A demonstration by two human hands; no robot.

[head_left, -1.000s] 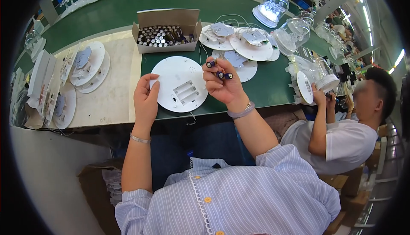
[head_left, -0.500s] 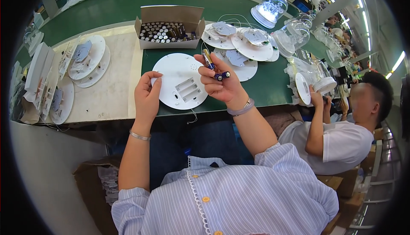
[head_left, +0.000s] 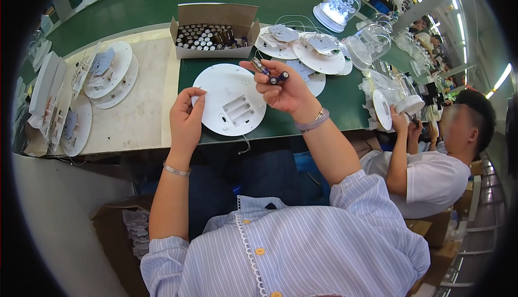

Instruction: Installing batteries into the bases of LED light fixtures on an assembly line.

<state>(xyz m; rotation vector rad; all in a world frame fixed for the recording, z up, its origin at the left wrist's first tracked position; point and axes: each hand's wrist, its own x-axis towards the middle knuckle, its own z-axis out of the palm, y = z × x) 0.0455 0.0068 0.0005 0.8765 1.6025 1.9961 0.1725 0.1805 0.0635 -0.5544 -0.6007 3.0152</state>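
A round white plate (head_left: 218,89) lies at the table's near edge, with a rectangular battery compartment (head_left: 238,111) in its upper face whose slots look bare. Pinched on the plate's left rim, my left hand (head_left: 187,112) has its thumb and fingers closed. My right hand (head_left: 288,93) is raised just right of the plate, closed around a few batteries. One battery (head_left: 260,66) sticks out between thumb and fingertips; two dark ones (head_left: 279,78) show their ends nearer the palm. A thin wire (head_left: 246,146) hangs below the plate over the table edge.
An open cardboard box (head_left: 216,53) of upright batteries stands behind the plate. White plates with grey parts are piled at right (head_left: 318,54) and left (head_left: 110,75). Clear domes (head_left: 337,11) stand at the far right. A co-worker (head_left: 431,173) sits at my right, holding a dome.
My right hand has moved a little to the right, away from the plate, and the batteries in it have turned. My left hand stays on the plate's rim.
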